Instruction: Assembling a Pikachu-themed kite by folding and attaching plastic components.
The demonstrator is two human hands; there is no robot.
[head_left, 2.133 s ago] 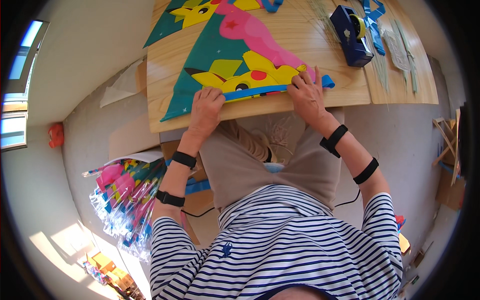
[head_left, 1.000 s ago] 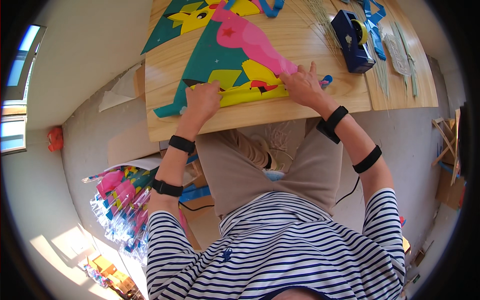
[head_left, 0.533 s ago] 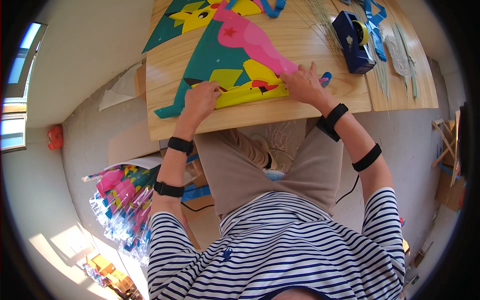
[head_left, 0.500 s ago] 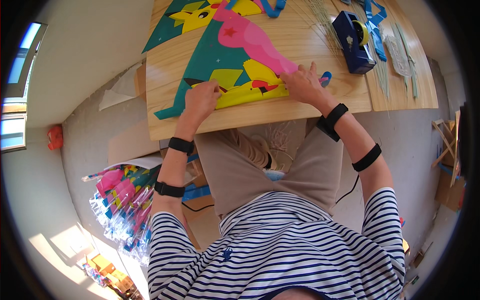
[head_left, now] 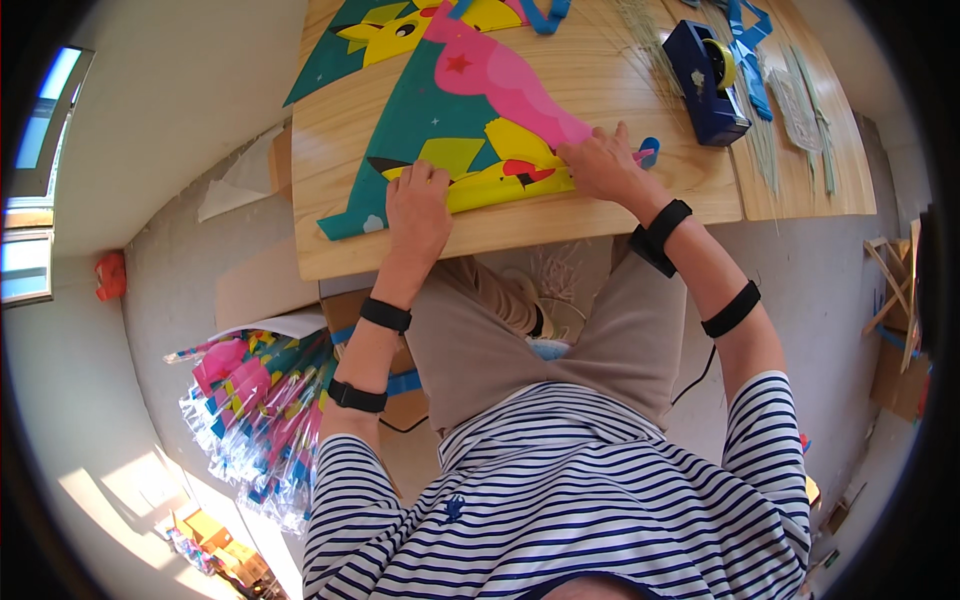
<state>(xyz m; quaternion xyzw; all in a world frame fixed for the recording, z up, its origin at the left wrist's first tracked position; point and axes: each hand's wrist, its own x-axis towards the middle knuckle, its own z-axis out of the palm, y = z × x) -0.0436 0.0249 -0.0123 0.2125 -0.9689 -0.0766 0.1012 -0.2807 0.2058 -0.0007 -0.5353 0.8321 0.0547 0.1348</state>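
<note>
A thin triangular printed sheet (head_left: 420, 125), like a kite sail, lies folded on the wooden table (head_left: 350, 258). It is dark green and pink, with a yellow cartoon figure along the near edge. My left hand (head_left: 418, 212) is bent over that edge, its fingertips pressed on the yellow part. Farther right, my right hand (head_left: 608, 168) grips the sheet's right end between thumb and fingers, one finger raised. Beyond this hand a blue and pink tip (head_left: 648, 153) pokes out. What lies under my fingers is hidden.
A second printed sheet (head_left: 385, 40) lies at the far left of the table. To the right stand a dark blue tape dispenser (head_left: 703, 90), thin pale rods (head_left: 765, 165) and a clear plastic packet (head_left: 797, 115). Bagged colourful bundles (head_left: 250, 420) rest below, left of my legs.
My left hand has slid right along the near edge and now lies flatter over it. The sheet's left corner has shifted slightly right. My right hand stays nearly in place.
</note>
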